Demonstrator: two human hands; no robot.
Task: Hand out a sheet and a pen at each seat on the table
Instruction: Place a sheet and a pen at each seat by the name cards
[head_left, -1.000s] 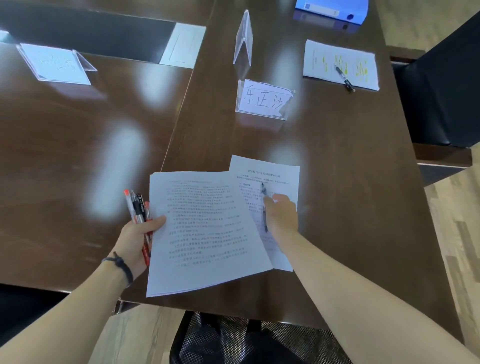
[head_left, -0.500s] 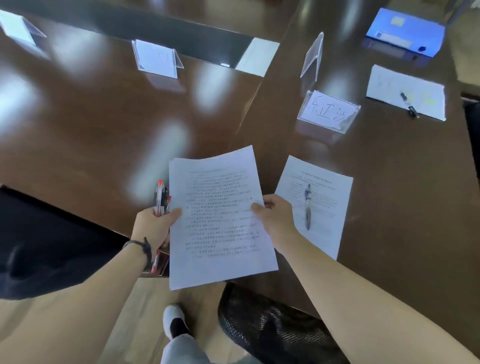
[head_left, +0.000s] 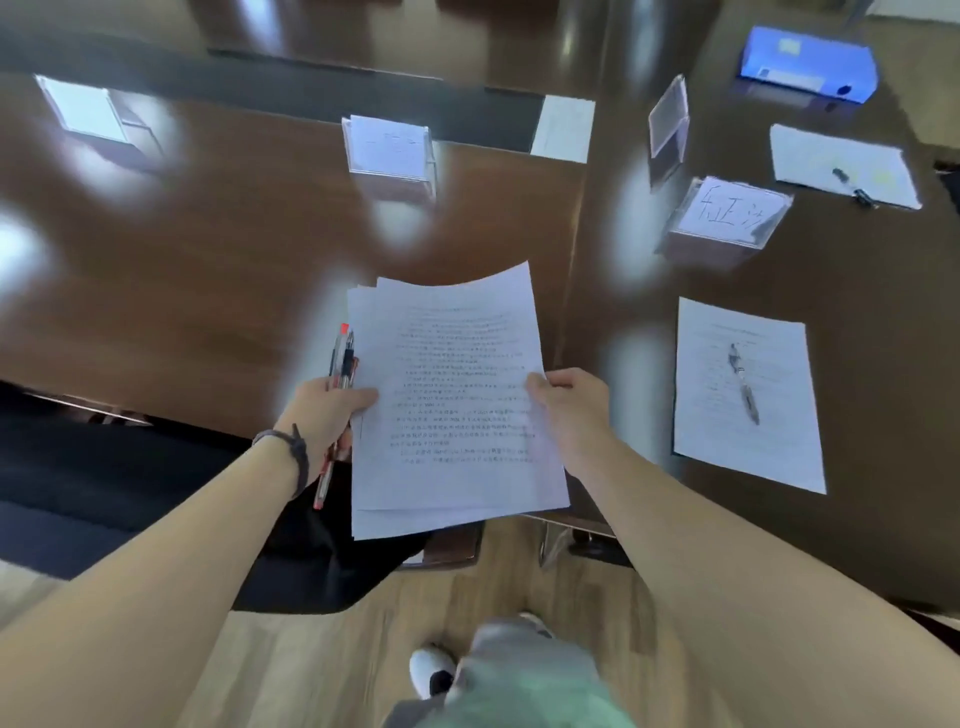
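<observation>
I see the stack (head_left: 457, 400) over the bench (head_left: 208, 270) edge: left hand (head_left: 327, 410) pinches it plus pens (head_left: 340, 374), right hand (head_left: 571, 405) pinches its right edge. Sheet (head_left: 748, 395) with pen (head_left: 743, 382) lies apart, right.

name card (head_left: 727, 218): handwritten characters, middle one reads 正, others unclear | sheets (head_left: 457, 395): printed lines, too blurred to read | binder (head_left: 810, 65): label unreadable

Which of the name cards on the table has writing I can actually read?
The name card at the right, just beyond the sheet with a pen, shows bold handwritten characters. The others look blank, blurred or edge-on.
</observation>
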